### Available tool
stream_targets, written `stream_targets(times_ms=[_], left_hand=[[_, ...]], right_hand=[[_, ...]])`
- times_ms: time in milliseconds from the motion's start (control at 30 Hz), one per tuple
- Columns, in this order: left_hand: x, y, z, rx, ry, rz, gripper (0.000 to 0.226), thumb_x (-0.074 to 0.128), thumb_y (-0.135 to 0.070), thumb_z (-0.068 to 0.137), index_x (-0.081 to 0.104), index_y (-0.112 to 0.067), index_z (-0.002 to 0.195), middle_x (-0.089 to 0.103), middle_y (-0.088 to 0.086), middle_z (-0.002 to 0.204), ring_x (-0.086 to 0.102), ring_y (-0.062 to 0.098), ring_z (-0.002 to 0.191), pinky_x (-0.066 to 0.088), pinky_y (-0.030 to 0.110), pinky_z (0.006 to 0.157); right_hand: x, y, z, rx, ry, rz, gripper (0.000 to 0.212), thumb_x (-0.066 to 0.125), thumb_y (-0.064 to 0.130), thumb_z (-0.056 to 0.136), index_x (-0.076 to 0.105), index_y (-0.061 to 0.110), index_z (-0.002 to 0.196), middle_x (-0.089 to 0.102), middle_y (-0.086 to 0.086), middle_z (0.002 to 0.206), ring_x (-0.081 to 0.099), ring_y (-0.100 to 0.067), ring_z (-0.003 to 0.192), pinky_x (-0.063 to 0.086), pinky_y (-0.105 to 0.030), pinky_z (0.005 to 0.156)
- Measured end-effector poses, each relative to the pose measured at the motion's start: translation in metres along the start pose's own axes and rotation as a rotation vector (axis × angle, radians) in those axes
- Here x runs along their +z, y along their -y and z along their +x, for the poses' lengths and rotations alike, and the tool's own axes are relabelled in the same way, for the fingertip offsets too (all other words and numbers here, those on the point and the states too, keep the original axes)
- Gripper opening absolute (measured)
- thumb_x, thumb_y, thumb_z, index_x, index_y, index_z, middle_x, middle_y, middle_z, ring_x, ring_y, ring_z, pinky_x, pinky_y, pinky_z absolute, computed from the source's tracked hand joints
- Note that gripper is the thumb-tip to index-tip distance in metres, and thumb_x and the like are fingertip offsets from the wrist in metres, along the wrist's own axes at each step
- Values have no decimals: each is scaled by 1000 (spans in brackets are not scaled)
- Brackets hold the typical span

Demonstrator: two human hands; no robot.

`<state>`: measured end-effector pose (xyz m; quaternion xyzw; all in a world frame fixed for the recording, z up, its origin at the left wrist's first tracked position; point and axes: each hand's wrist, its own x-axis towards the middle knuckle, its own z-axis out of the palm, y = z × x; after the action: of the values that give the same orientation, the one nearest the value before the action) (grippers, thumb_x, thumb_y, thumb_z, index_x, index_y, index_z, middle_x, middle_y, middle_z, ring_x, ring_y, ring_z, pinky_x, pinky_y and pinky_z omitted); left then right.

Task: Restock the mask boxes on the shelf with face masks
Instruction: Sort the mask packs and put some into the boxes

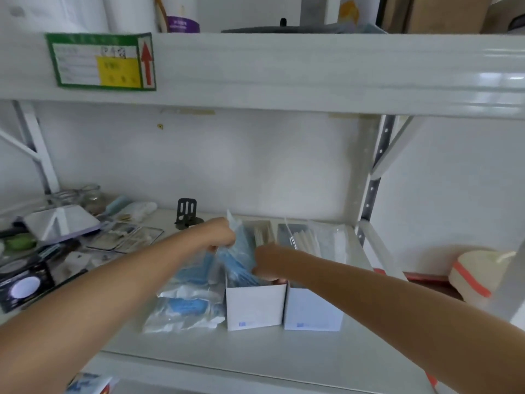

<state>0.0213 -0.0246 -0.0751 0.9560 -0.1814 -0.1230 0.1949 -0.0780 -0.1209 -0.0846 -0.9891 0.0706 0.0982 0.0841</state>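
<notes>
Two open white mask boxes stand side by side on the white shelf [255,354]. A bundle of blue face masks [237,255] sticks up out of the left box [255,305]. My left hand [220,233] grips the top of the bundle, and my right hand [268,261] holds its right side just over the box opening. The right box [312,308] holds white masks [306,241] in clear wrap. Clear packets of blue masks [187,302] lie flat on the shelf just left of the boxes.
Clutter fills the shelf's left part: a black carton [24,285], a mirror-like tray [61,221], glass jars [91,194] and a small black stand [186,211]. An upper shelf beam [284,75] with a green label hangs overhead. A steel upright [372,183] borders the right.
</notes>
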Motion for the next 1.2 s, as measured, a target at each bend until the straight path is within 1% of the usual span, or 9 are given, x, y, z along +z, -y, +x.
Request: stream_targets(times_ms=[67,267,400,567,700,833,967,1067,1200], left_hand=[[-2,4,6,15,1,-28,11,52,-9,86,51,-8,75,44,5,64,44,15,51,31,17,34],[-2,6,2,50,75,-31,47,65,-39,81,53,-9,114,55,3,90,53,16,74,39,20,51],[-2,4,-3,35,83,22,38,69,-28,80,51,-10,108,43,-2,73,43,10,63,33,18,47],[1,0,-2,29,106,-45,44,66,-18,83,55,1,121,56,12,97,57,24,92,43,24,64],[-6,-3,3,21,25,-307,31,65,-5,78,59,6,106,56,17,94,60,28,83,47,29,59],[-39,-11,-5,26,-178,-662,4,59,-1,81,55,-2,80,50,13,78,50,19,61,41,24,54],[-60,-26,-18,51,-262,-888,26,57,-7,80,56,0,106,49,8,82,52,22,79,44,29,68],[-57,-35,-28,77,-222,-1039,46,56,-7,74,56,4,118,55,16,95,55,30,88,47,33,72],[-54,-58,-43,136,-168,-1177,10,52,-11,74,57,-6,82,54,12,78,53,24,66,41,24,60]], right_hand=[[-2,2,4,-3,38,-66,34,46,14,96,51,-6,123,55,-16,103,64,-29,102,48,-23,59],[12,9,20,54,109,-130,36,37,15,98,50,-4,127,56,-17,129,55,-29,112,42,-30,98],[17,6,24,84,86,-128,34,42,12,97,50,-5,126,61,-16,117,57,-28,113,44,-30,97],[4,3,9,43,-17,-67,35,38,15,99,50,-4,125,51,-6,84,58,-19,88,46,-18,69],[-13,8,-13,-15,-164,24,47,29,29,101,43,-3,132,56,-20,128,56,-29,117,45,-32,94],[-36,8,-14,126,-84,289,58,25,45,98,43,-2,126,61,-18,86,67,-29,71,57,-37,66],[-56,0,-13,150,-244,566,65,33,49,95,33,-4,134,54,-21,112,63,-35,102,52,-46,92],[-63,-8,-25,41,-402,174,70,38,46,94,18,5,146,37,-21,135,40,-35,124,36,-41,105],[-68,-26,-41,-27,-449,-178,98,39,69,81,3,9,150,7,-13,158,2,-39,146,10,-49,119]])
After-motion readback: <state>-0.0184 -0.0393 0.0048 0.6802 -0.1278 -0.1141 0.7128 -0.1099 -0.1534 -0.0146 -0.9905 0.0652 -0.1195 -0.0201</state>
